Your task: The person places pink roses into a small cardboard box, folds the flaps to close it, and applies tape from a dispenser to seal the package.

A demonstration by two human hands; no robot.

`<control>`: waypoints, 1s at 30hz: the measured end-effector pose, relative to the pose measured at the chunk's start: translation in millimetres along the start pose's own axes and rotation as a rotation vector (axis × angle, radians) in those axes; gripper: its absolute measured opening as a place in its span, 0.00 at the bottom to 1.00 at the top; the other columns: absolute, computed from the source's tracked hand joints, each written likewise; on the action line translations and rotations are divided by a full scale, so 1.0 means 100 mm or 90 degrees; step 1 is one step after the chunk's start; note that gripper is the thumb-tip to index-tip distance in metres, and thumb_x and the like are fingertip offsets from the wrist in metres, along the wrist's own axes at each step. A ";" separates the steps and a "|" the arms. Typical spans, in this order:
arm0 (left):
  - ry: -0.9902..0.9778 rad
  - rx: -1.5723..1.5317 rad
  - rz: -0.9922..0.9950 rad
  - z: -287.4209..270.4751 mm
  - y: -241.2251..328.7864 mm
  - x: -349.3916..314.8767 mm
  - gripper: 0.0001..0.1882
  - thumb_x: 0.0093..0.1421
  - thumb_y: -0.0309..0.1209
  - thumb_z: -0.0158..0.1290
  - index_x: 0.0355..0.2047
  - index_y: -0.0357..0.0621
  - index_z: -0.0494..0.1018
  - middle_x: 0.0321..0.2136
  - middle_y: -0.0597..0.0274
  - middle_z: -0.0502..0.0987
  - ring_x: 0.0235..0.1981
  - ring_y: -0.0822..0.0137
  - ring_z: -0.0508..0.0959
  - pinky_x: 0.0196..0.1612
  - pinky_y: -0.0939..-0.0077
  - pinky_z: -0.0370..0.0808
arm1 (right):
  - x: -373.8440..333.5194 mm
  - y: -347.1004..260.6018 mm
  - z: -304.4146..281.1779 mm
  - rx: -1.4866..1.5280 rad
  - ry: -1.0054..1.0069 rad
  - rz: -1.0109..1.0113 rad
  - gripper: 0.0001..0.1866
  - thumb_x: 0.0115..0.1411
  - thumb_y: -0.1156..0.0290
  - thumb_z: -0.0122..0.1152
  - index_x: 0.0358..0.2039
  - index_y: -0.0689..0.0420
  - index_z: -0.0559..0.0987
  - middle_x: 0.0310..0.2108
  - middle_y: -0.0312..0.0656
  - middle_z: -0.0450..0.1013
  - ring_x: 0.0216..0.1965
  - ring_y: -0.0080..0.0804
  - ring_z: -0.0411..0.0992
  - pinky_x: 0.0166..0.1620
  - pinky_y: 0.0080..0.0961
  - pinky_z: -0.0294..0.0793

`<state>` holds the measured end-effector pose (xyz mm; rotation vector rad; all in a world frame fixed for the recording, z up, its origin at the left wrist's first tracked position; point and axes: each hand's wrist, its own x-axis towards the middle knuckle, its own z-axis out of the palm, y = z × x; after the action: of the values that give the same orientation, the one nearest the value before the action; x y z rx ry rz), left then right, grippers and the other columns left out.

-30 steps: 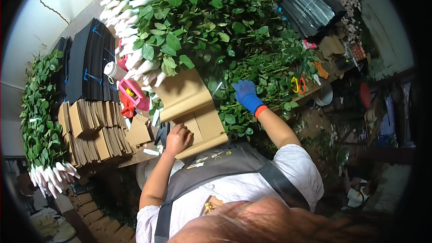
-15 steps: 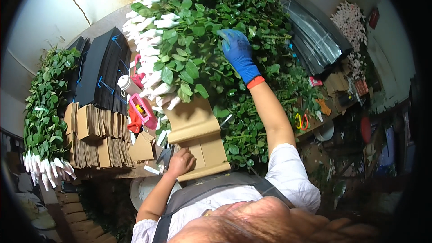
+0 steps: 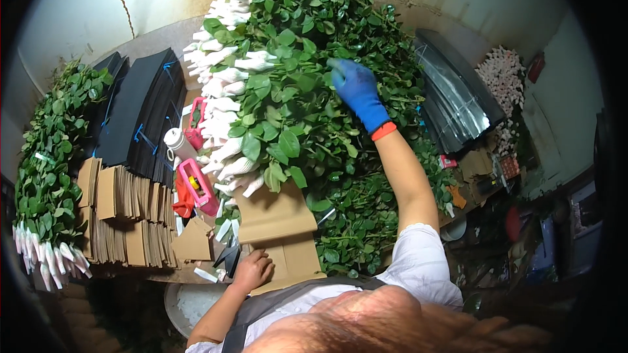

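My right hand [image 3: 357,88], in a blue glove with an orange cuff, is at the large heap of leafy green stems [image 3: 294,85], over its upper middle. Its fingertips are blurred against the leaves, so I cannot tell whether they grip a stem. White netting sleeves [image 3: 226,82] cover the stems' ends along the left side of the heap. My left hand [image 3: 254,269] is bare and lies on the near left part of a brown cardboard sheet [image 3: 297,258], fingers laid on it. A raised fold of the cardboard crosses beyond that hand. Beside it are black-handled scissors [image 3: 229,256].
On the left stand stacked black sheets [image 3: 140,111], brown cardboard pieces [image 3: 131,189] and another leafy bundle [image 3: 49,150]. A white bottle [image 3: 178,144] and a pink-framed tool [image 3: 199,186] sit between them and the heap. Plastic-wrapped black sheets [image 3: 458,91] lie at the right.
The view has shifted, so the table appears lower and slightly left. My right hand stays over the heap, its fingers somewhat differently placed. My left hand remains on the cardboard.
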<state>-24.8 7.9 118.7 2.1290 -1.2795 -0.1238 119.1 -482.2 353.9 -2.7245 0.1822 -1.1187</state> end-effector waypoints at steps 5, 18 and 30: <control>-0.004 -0.022 0.001 0.00 0.00 0.05 0.05 0.55 0.29 0.63 0.30 0.41 0.82 0.37 0.54 0.79 0.41 0.53 0.81 0.43 0.62 0.79 | 0.34 0.55 0.42 -0.246 0.022 -0.097 0.21 0.55 0.67 0.63 0.51 0.47 0.79 0.49 0.41 0.77 0.51 0.44 0.75 0.54 0.40 0.74; -0.006 -0.019 -0.003 0.02 -0.03 -0.01 0.06 0.54 0.28 0.63 0.32 0.40 0.81 0.37 0.52 0.80 0.40 0.50 0.81 0.42 0.61 0.80 | 0.15 -0.75 -0.51 -0.206 0.196 -0.261 0.19 0.58 0.70 0.56 0.50 0.39 0.79 0.48 0.34 0.73 0.47 0.38 0.71 0.48 0.35 0.75; -0.015 -0.015 0.042 0.00 -0.04 0.00 0.06 0.56 0.28 0.61 0.33 0.40 0.80 0.38 0.51 0.78 0.40 0.50 0.80 0.41 0.61 0.79 | -1.35 -1.14 -0.95 -0.260 0.011 -0.228 0.25 0.57 0.73 0.55 0.56 0.39 0.76 0.58 0.36 0.69 0.55 0.39 0.68 0.59 0.38 0.69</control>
<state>-21.5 9.4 116.7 2.0682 -1.3535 -0.1359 -39.4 -357.9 353.4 -3.2021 -0.0936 -1.3191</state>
